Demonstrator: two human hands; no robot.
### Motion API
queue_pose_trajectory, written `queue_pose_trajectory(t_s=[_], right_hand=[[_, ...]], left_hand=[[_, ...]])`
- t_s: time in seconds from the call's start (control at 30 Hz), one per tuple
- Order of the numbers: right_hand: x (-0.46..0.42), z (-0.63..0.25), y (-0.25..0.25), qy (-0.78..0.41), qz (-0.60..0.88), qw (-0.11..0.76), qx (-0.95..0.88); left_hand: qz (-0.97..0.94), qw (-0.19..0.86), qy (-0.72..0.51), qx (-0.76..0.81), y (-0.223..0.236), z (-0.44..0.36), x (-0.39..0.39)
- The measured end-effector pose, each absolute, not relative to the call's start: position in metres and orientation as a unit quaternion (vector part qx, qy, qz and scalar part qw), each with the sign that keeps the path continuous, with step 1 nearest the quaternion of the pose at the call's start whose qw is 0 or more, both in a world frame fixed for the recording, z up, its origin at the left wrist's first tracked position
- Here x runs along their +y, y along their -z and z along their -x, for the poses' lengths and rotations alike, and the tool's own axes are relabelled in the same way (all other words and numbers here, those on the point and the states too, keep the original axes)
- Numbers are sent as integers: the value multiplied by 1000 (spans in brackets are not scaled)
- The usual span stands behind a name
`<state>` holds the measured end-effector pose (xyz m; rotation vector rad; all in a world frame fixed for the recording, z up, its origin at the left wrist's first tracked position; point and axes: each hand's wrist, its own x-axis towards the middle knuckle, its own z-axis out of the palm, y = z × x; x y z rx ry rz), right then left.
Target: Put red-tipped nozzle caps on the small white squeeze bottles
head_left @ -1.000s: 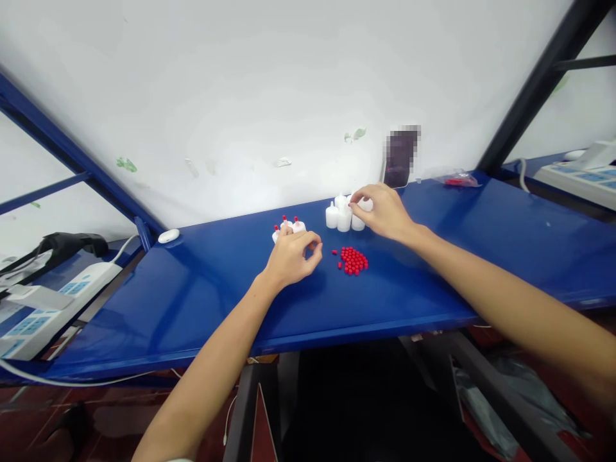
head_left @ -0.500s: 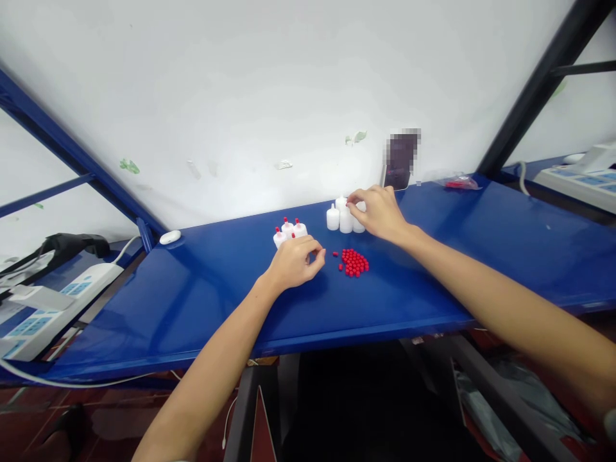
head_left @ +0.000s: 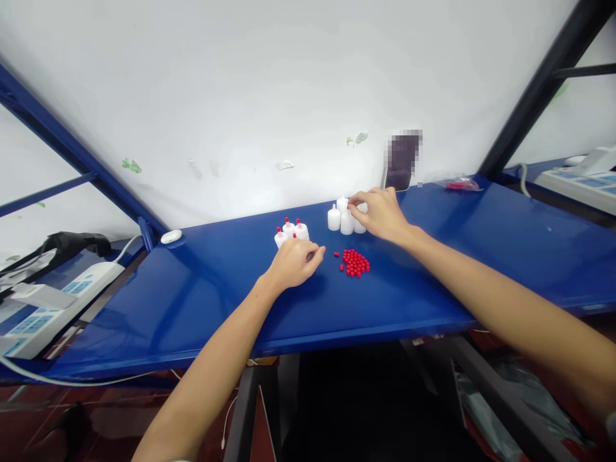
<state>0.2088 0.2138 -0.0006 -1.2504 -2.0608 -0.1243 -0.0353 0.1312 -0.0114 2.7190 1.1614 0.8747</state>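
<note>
My right hand [head_left: 382, 212] reaches over a cluster of small white bottles [head_left: 346, 222] with bare nozzles. Its thumb and index finger are pinched at the nozzle of the front bottle, where a speck of red, apparently a small red cap, shows between the fingertips. To the left, my left hand [head_left: 294, 262] rests on the table with thumb and fingers brought together; anything inside them is hidden. Just behind it stand several white bottles [head_left: 301, 231] with red caps on their nozzles, partly covered by the hand. Between my hands lies a pile of loose red caps [head_left: 355, 263].
The blue table [head_left: 206, 289] runs along a white wall. A phone-like dark object [head_left: 402, 163] leans on the wall. A plastic bag with red contents [head_left: 459, 185] lies at the back right, a white oval case [head_left: 171, 237] at the back left. Power strips [head_left: 62, 311] sit beyond the frame.
My left thumb and fingers have drawn closer together. My right hand keeps its place at the bottle nozzle, with only a slight shift of the fingers. Bottles and loose caps have stayed put.
</note>
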Motion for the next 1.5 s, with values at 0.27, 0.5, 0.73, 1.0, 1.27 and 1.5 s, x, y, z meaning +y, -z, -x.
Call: queue_pose_trajectory(t_s=[0.27, 0.5, 0.73, 1.0, 1.27, 1.5], right_hand=[[210, -206, -1, 15, 476, 372, -796], [204, -204, -7, -1, 461, 422, -781], [172, -188, -18, -208, 354, 537, -737], [157, -175, -2, -367, 293, 445, -763], [152, -174, 2, -205, 292, 403, -842], [146, -175, 1, -329, 275, 354, -831]], left_hand=[[-878, 40, -289, 379, 10, 34, 130], [-890, 28, -269, 367, 13, 34, 132], [-851, 47, -340, 397, 15, 36, 131], [-855, -28, -341, 390, 14, 37, 133], [-832, -38, -347, 431, 18, 33, 134], [-867, -3, -284, 410, 18, 33, 132]])
